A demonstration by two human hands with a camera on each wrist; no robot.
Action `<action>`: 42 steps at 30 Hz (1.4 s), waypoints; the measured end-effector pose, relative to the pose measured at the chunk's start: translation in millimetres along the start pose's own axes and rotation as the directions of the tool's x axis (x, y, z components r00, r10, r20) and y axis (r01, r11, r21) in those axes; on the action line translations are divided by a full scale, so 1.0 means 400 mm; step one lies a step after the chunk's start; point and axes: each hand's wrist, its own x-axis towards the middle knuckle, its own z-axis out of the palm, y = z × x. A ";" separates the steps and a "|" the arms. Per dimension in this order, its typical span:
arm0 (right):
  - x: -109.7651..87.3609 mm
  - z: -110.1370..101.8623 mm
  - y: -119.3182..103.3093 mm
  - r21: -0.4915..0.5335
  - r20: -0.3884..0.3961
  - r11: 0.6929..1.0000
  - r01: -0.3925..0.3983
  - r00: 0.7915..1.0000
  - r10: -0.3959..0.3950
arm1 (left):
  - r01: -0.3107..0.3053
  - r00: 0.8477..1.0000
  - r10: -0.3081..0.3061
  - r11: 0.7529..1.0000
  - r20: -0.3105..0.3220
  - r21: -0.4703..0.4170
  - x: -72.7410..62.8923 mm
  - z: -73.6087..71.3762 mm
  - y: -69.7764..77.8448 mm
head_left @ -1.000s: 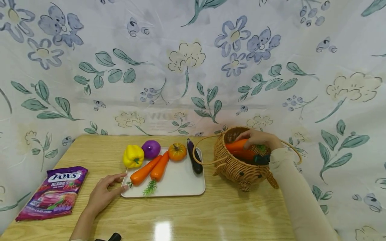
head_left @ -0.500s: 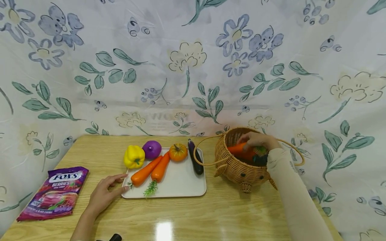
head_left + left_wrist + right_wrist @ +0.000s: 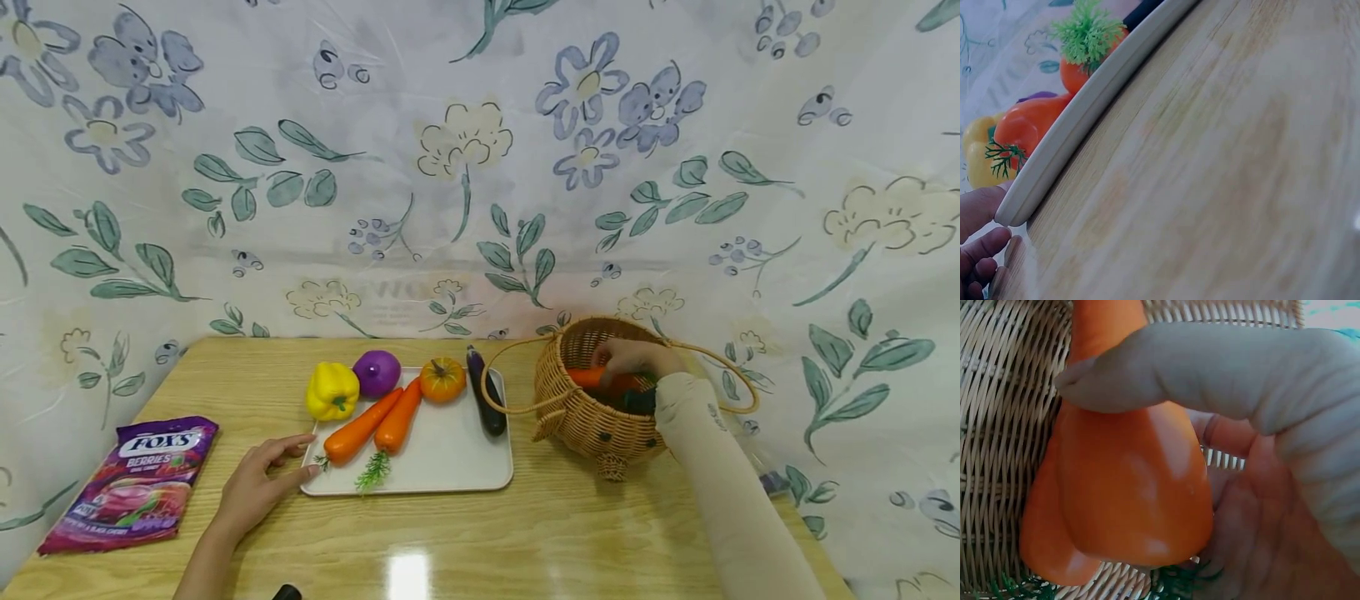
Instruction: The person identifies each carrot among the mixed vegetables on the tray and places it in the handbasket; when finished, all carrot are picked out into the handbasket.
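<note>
My right hand reaches into a wicker basket. In the right wrist view its thumb lies across an orange toy carrot and its fingers are on the far side, gripping it. Another carrot lies against it by the woven wall. Part of a dark green thing shows beside the hand. My left hand touches the left edge of a white tray with loosely bent fingers. On the tray lie two carrots, a small pumpkin and an eggplant.
A yellow bell pepper and a purple onion-like vegetable sit at the tray's back left corner. A purple candy bag lies at the left. The basket's handle loops out toward the tray. A floral cloth hangs behind.
My right hand has sunk lower into the basket with the carrot, and its wrist has shifted slightly left. The left hand stays at the tray's edge.
</note>
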 end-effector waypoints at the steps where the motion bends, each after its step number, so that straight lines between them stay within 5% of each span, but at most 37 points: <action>1: 0.001 0.004 -0.001 -0.013 0.000 1.000 -0.017 1.000 0.017 | -0.001 1.000 0.001 1.000 -0.001 0.002 0.000 0.001 0.000; 9: 0.009 0.023 -0.009 -0.177 0.045 0.984 -0.002 0.999 0.011 | -0.012 1.000 0.012 1.000 -0.005 0.005 0.004 0.006 0.002; 33: 0.038 0.044 0.006 -0.163 0.135 0.986 -0.038 0.989 0.060 | -0.022 0.999 0.022 1.000 -0.032 -0.016 -0.003 0.001 0.005; 42: 0.034 0.044 0.005 -0.165 0.085 0.985 0.051 0.996 -0.037 | -0.034 0.999 0.034 0.999 -0.039 -0.006 0.000 0.005 0.001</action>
